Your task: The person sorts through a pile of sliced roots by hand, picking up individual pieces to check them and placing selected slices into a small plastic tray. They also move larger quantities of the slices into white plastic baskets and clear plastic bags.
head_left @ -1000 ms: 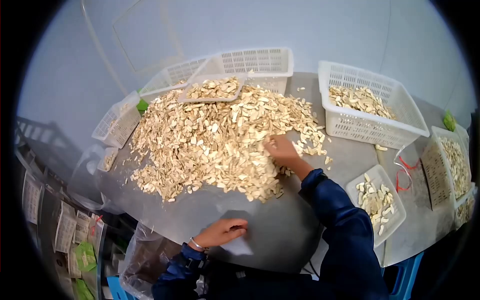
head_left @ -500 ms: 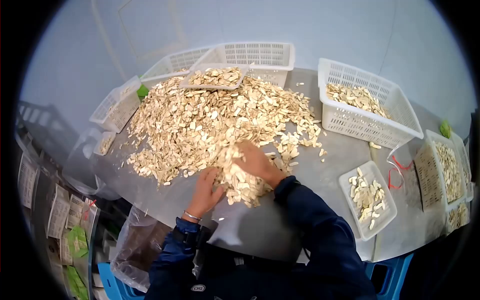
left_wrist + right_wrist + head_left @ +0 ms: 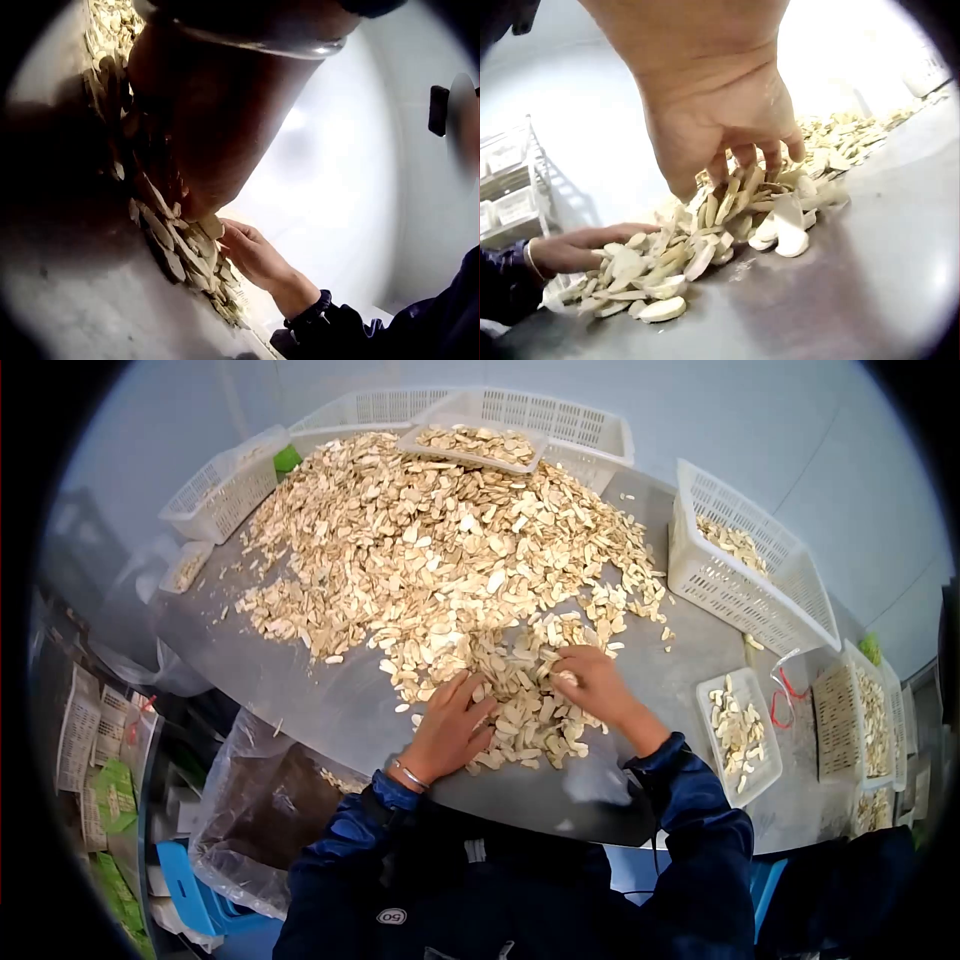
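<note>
Pale, dried-looking flat slices form a large pile [image 3: 430, 530] on the grey table. At its near edge, a smaller heap of slices [image 3: 528, 710] lies between my two hands. My left hand [image 3: 448, 732] rests against the heap's left side, fingers extended and slightly spread. On the opposite side, my right hand [image 3: 602, 688] has its fingers curled into the slices, with the thumb lower down. The right wrist view shows those fingers [image 3: 769, 154] bent over several slices, their tips partly hidden. In the left wrist view my left hand [image 3: 217, 135] is dark and its fingertips are hidden.
White perforated baskets [image 3: 745, 595] stand behind and right of the pile. A shallow white tray [image 3: 765, 760] with some slices lies at right, near red string [image 3: 785, 700]. Another slice-filled tray [image 3: 480, 448] sits atop the pile. A plastic-lined bin [image 3: 235, 800] is below the table's left edge.
My right hand came from the pile's right side toward the near edge, drawing slices along. The left hand moved up from the bare table to the heap. The head view has tilted down.
</note>
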Motion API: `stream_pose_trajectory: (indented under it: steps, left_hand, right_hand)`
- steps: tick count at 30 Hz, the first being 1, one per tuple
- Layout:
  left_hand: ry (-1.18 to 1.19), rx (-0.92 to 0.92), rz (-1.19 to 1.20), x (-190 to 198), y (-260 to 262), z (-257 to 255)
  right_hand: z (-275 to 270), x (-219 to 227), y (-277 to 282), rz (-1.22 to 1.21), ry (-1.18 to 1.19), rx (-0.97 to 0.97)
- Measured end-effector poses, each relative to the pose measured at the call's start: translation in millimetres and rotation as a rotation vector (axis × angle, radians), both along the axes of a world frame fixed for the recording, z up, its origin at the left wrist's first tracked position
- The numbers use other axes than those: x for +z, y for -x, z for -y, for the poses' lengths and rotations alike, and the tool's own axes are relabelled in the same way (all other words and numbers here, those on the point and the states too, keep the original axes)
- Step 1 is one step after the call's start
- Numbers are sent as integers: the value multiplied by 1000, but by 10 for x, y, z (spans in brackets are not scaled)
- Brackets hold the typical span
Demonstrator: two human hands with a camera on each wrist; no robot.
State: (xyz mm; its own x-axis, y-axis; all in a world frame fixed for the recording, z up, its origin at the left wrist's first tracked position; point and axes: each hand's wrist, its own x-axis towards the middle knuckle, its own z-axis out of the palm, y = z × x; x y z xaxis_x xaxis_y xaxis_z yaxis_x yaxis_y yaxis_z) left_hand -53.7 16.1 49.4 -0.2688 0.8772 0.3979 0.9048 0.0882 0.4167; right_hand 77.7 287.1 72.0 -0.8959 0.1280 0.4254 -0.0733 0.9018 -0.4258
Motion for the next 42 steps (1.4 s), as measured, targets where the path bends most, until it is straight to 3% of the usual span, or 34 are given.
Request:
stream_pose_trajectory:
  steps: [2,5,8,12,16,19,22,23,27,30,31,37,40,42]
  left_hand:
    - [-82,73,26,39,-26,21]
    - [-192,146,22,112,-5,103]
    - [-210,180,6,105,-116,243]
    - [-241,269,-1,-67,-214,520]
    - [-341,451,1,-278,-184,678]
    - [-403,522,5,-295,-168,660]
    - [-450,516,-34,-350,-154,653]
    - [-447,510,-24,-349,-144,654]
    - [-430,506,0,-309,-156,670]
    - [-425,507,1,-287,-169,664]
    - [-424,506,0,-280,-156,664]
    - [-426,494,5,-218,-151,651]
    - [-442,480,2,-268,-135,645]
    - [-437,480,21,-273,-135,644]
  right_hand:
    - [-130,64,-76,-31,134,-131]
    - [-440,-54,-9,-32,41,-380]
    - [-581,-162,130,47,32,-424]
    - [-565,-231,234,137,-93,-370]
    - [-832,-349,230,36,12,-210]
    - [-1168,-233,277,109,910,-377]
    - [-1418,-141,462,161,638,-441]
    - [-1432,-139,570,122,377,-453]
    - [-1361,-227,913,247,190,-533]
    - [-1427,-321,1006,425,-6,-469]
    - [-1493,-336,964,350,4,-397]
    - [-1589,240,580,-36,1440,-334]
    - [-1818,-23,645,141,1051,-370]
    - [-1916,-234,751,237,642,-427]
